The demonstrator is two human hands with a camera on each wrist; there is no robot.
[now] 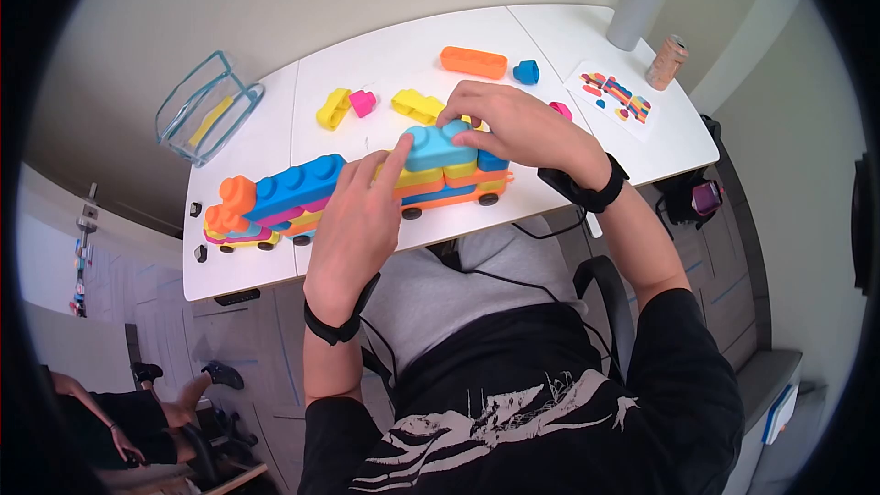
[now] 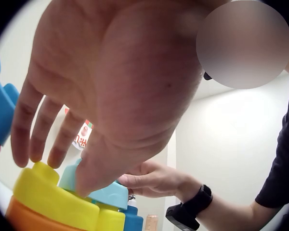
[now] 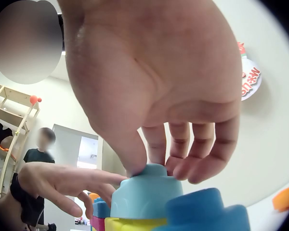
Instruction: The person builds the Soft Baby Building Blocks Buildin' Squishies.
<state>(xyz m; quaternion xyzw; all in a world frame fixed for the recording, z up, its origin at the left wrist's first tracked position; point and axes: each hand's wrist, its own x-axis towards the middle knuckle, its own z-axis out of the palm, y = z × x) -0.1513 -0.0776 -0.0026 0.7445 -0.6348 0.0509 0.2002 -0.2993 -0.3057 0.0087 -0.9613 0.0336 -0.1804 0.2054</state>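
Observation:
A long toy train of chunky building blocks stands along the table's near side. Its right wagon has orange, yellow and blue layers, topped by a light blue block (image 1: 431, 148). My right hand (image 1: 527, 121) pinches that block near its right end, thumb on one side and bent fingers on the other. Over the wagon's left part reaches my left hand (image 1: 356, 229), fingers extended, the index fingertip at the light blue block's left end. In the left wrist view, other fingertips rest at a stud of a yellow block (image 2: 62, 197). Further left, a long blue block (image 1: 301, 185) tops another wagon.
Loose yellow blocks (image 1: 418, 106), a pink block (image 1: 363, 104), an orange block (image 1: 474, 62) and a blue block (image 1: 525, 72) lie behind the train. A picture sheet (image 1: 614, 99), can (image 1: 667, 62) and bottle (image 1: 634, 14) stand right; a clear bag (image 1: 206, 115) sits left.

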